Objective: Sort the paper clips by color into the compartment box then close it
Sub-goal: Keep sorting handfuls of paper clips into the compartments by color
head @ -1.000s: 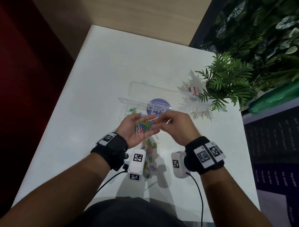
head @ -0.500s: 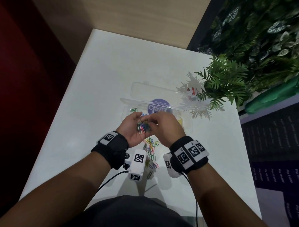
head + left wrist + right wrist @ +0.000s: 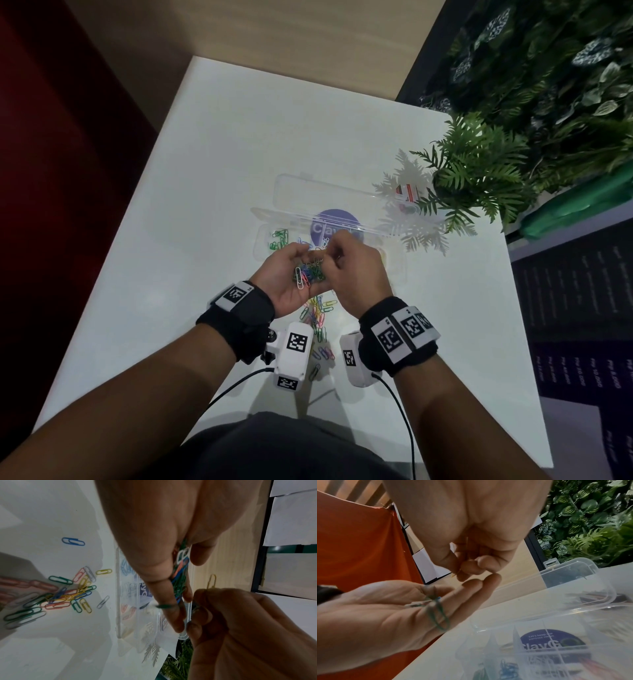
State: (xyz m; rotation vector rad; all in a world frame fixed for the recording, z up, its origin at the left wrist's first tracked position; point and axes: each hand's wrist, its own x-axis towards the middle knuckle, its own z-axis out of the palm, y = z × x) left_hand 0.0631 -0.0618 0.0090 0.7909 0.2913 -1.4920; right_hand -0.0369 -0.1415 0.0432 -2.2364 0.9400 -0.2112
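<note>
My left hand (image 3: 305, 263) is cupped palm up and holds a bunch of mixed paper clips (image 3: 308, 272); green, blue and white ones show against the palm (image 3: 181, 566). My right hand (image 3: 330, 251) is at the left fingertips and pinches a yellow paper clip (image 3: 211, 581) that sticks up from its curled fingers (image 3: 467, 569). Just beyond both hands lies the clear compartment box (image 3: 263, 240) with its lid (image 3: 329, 192) folded back. Green clips (image 3: 279, 238) fill its left compartment. Loose clips (image 3: 318, 313) of several colours lie on the white table below my hands.
A fern plant (image 3: 479, 171) stands at the table's right edge, its fronds reaching over the box's right end. A small red and white packet (image 3: 406, 193) lies beside it. More scattered clips (image 3: 68, 595) spread toward my body. The table's left edge borders a dark red wall.
My right hand has moved left over the left palm and now pinches one yellow clip out of the bunch. The left hand has stayed cupped in place.
</note>
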